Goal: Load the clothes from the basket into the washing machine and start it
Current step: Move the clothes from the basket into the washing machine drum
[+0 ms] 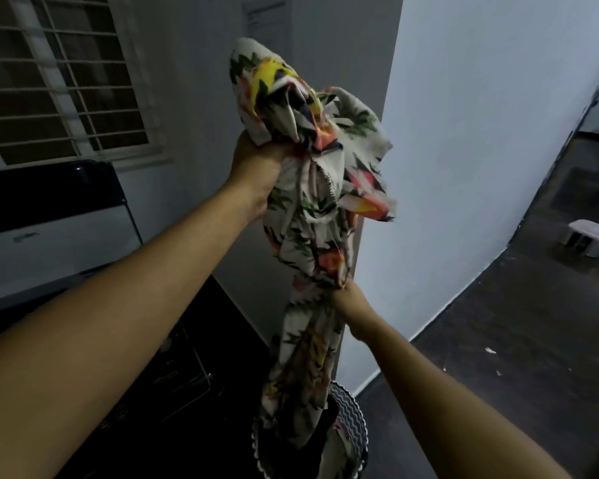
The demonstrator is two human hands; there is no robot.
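A white garment with a floral print (305,229) hangs stretched between my two hands, high above the floor. My left hand (256,174) grips its bunched upper end at chest height. Lower down, my right hand (351,309) grips the twisted middle of the cloth. The garment's tail drops into the laundry basket (348,413), a round one with a zigzag pattern, at the bottom centre. Dark clothes lie inside the basket. The washing machine (49,233), white with a dark lid, stands at the left below the window.
A barred window (66,84) fills the upper left. A dark low unit (173,375) stands left of the basket. A white wall corner (464,167) rises just behind the garment. A small white stool (586,242) stands on the dark floor at the right.
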